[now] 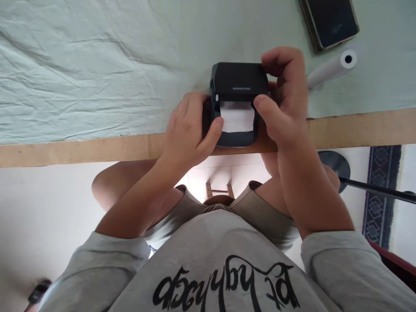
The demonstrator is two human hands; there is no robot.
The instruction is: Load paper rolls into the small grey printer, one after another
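Note:
A small black printer (240,78) with pale lettering on its upper part sits at the table's front edge. White paper (237,117) shows in its front opening. My left hand (190,123) grips the printer's left side, the thumb lying at the lower left corner of the opening and the other fingers partly hidden behind the body. On the other side, my right hand (287,95) is closed around the right edge, its index finger at the upper right corner and its thumb beside the opening. The fingertips farther under are out of sight.
Just right of my right hand lies a white paper roll (328,71) with a dark core hole. A phone (334,24) in a clear case rests beyond it. A wrinkled pale green cloth (97,73) covers the table up to its wooden edge (81,149).

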